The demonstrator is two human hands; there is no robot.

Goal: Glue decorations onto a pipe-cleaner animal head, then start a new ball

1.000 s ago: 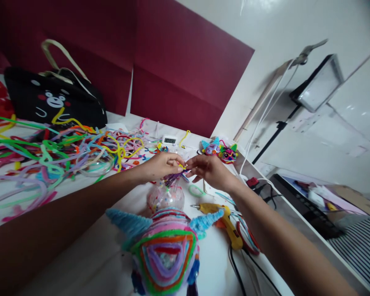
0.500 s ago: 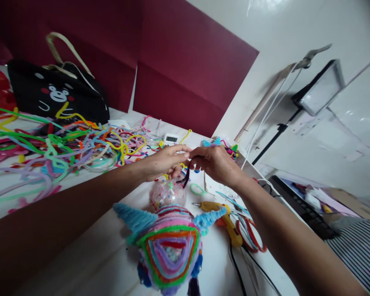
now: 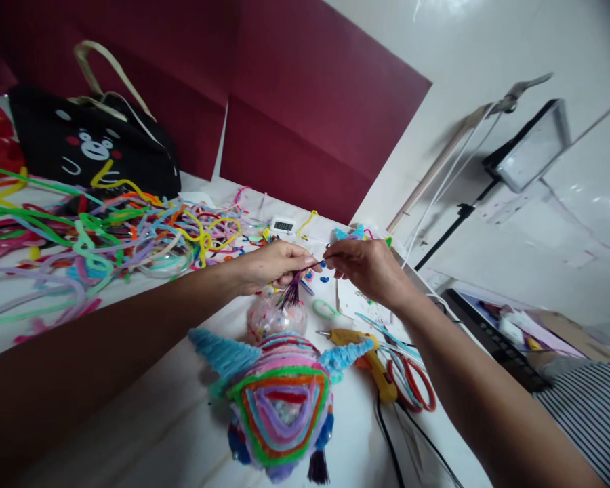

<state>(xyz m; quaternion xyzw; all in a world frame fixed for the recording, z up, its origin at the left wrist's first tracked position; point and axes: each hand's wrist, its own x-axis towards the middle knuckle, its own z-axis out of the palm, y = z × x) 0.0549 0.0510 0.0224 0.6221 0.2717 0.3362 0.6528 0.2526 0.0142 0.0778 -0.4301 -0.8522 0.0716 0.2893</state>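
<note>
A dark purple tassel (image 3: 291,294) hangs from the pinched fingers of my left hand (image 3: 277,264). My right hand (image 3: 366,268) pinches the thin cord at its top, drawn out to the right. Below the tassel sits a clear ball (image 3: 277,317) with coloured specks inside. Nearer to me stands a pipe-cleaner mask-like figure (image 3: 279,417) with blue ears and green, orange and purple bands. A second dark tassel (image 3: 318,468) hangs at its lower right side.
A yellow glue gun (image 3: 369,356) lies right of the figure, its black cable running toward me. Beside it are red-handled scissors (image 3: 411,386). Tangled pipe cleaners (image 3: 102,251), a black bag (image 3: 96,149) and a small digital timer (image 3: 283,225) occupy the left and back.
My right hand has moved slightly right, apart from the left, so the cord between them shows. The tassel has swung left and now hangs under my left fingers.
</note>
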